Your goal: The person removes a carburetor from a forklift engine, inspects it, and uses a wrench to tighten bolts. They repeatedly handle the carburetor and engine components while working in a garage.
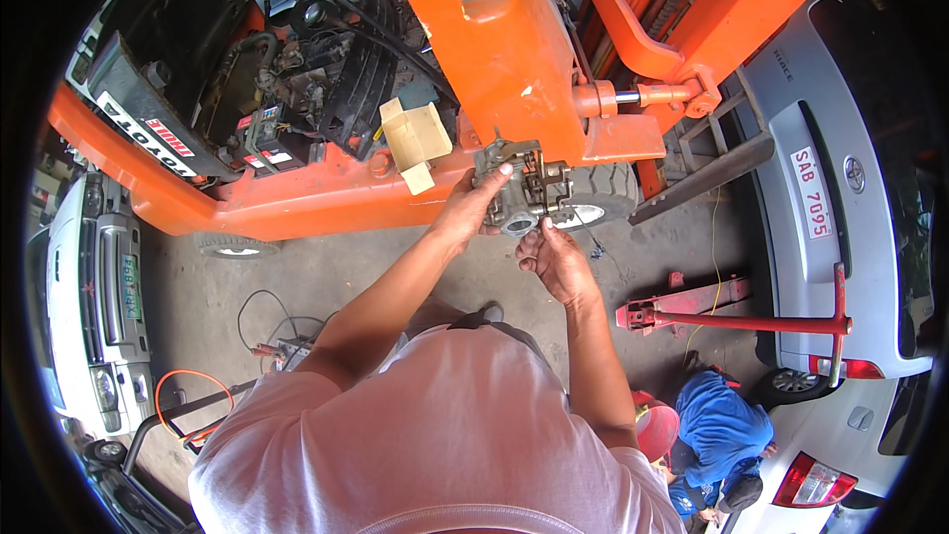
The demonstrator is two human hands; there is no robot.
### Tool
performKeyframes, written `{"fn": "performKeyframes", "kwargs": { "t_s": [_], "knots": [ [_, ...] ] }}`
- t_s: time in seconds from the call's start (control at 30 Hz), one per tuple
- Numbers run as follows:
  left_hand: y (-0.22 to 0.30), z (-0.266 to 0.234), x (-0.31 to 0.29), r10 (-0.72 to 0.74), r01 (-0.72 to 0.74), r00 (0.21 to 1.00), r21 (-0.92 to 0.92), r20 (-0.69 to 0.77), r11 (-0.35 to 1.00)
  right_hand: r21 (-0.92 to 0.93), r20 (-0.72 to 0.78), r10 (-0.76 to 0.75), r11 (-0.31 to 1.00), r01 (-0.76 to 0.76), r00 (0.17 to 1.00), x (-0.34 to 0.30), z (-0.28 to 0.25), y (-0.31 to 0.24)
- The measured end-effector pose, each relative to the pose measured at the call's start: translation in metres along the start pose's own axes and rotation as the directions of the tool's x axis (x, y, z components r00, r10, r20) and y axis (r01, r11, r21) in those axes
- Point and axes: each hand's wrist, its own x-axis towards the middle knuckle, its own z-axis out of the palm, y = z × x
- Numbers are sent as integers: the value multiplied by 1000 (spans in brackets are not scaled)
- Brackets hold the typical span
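Note:
A grey metal carburetor (518, 196) with linkages on its right side is held up in front of the orange forklift (494, 64). My left hand (469, 208) grips its left side, thumb on top and fingers underneath. Close against its lower right edge is my right hand (559, 262), fingers curled and thumb tip pressed near the casting. Whatever sits in that pinch is too small or hidden to name. An opened cardboard box (415, 138) rests on the forklift body just left of the carburetor.
The forklift's engine bay (306, 69) lies open at upper left, with a battery (265, 138). A red floor jack (692, 311) stands right, beside a silver van (806, 138). A person in blue (717, 425) crouches lower right. A white vehicle (94, 287) is left; cables (282, 316) lie on the floor.

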Motion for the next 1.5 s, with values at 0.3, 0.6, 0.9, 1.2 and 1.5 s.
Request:
{"fn": "performKeyframes", "kwargs": {
  "t_s": [0.3, 0.6, 0.9, 1.2, 1.5],
  "knots": [
    [-2, 0, 2, -32, 33, 999, -45, 27, 998, -30, -74, -69, 997, 67, 995, -5, 5, 2],
    [-10, -8, 9, -87, 90, 995, -73, 40, 993, -85, 17, -78, 993, 79, 997, -3, 7, -2],
    [-13, -11, 10, -49, 49, 999, -69, -4, 996, -105, -24, 10, 994, -12, 1000, 1, 12, -5],
    [-12, -9, 5, -25, 24, 999, -40, -21, 999, -106, -7, 43, 993, -43, 999, -2, 7, -9],
    [10, 8, -17, 88, -88, 990, 10, -107, 996, -114, -39, -84, 990, 79, 996, -6, 2, -1]
  ]
}}
